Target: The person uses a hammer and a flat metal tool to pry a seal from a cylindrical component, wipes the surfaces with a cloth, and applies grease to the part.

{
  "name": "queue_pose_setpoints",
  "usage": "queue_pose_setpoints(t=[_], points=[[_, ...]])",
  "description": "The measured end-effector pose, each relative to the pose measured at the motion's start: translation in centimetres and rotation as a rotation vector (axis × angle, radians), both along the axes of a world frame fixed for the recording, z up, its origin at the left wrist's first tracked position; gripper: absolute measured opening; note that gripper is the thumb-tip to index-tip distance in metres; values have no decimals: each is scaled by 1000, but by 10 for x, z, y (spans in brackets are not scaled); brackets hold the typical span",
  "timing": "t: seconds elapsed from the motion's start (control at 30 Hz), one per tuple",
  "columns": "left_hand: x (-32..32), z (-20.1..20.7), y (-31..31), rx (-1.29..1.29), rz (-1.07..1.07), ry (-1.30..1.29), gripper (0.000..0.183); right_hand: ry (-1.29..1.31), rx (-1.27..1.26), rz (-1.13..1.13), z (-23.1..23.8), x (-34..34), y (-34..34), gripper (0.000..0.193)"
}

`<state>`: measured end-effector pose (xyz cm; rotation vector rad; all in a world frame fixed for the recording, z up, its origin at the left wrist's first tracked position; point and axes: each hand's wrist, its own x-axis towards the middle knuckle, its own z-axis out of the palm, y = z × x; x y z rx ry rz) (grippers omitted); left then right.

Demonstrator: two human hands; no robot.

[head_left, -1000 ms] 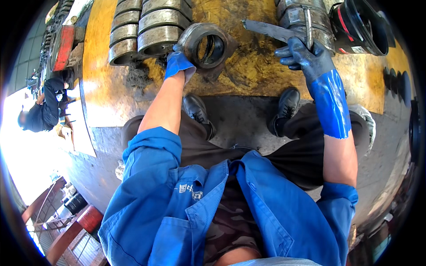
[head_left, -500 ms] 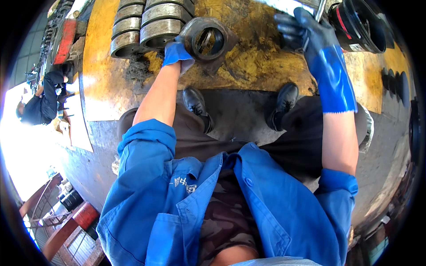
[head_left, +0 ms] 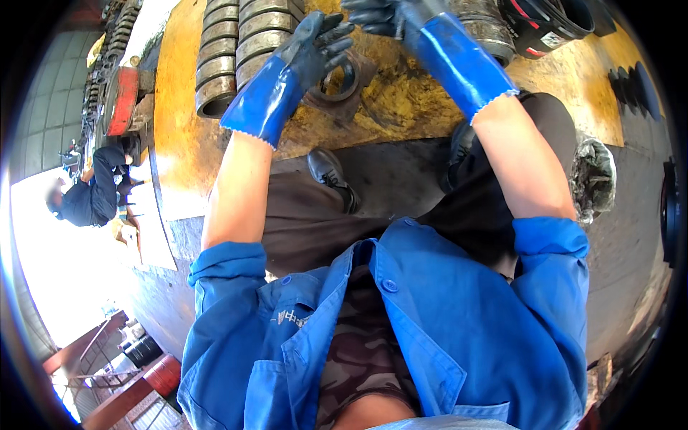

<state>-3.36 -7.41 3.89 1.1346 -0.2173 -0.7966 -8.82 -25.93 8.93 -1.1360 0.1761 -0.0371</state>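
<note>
My left hand (head_left: 312,46), in a blue glove with dark fingers, is spread open just above a rusty metal ring (head_left: 349,80) that lies flat on the greasy yellow work surface (head_left: 401,107). My right hand (head_left: 383,14), gloved the same way, is at the top edge of the view with its fingers curled round a thin grey metal tool (head_left: 398,27), most of it hidden. I stand over the surface, and my black shoes (head_left: 330,172) show below it.
Rows of steel rings (head_left: 222,61) stand left of the ring. A grey cylinder part (head_left: 491,32) and a black bucket (head_left: 548,21) are at the top right. A bag of scraps (head_left: 591,179) sits at right. Another person (head_left: 93,193) crouches at far left.
My left hand let go of the ring, which had been held tilted on edge and now lies flat. My right hand, with the tool, moved left and up to the top edge.
</note>
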Motion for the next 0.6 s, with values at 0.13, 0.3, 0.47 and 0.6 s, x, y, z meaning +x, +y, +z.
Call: queue_pose_setpoints(t=[0.13, 0.3, 0.47, 0.6], points=[[-2, 17, -9, -387, -286, 225, 36, -8, -12, 26, 0, 3, 15, 31], [11, 28, -5, -239, -54, 81, 35, -107, -38, -26, 17, -2, -12, 31], [43, 20, 38, -260, 187, 84, 37, -387, -210, -278, 59, -42, -135, 32], [73, 12, 117, -292, 376, 94, 39, -171, -508, -384, 31, -111, -222, 32]])
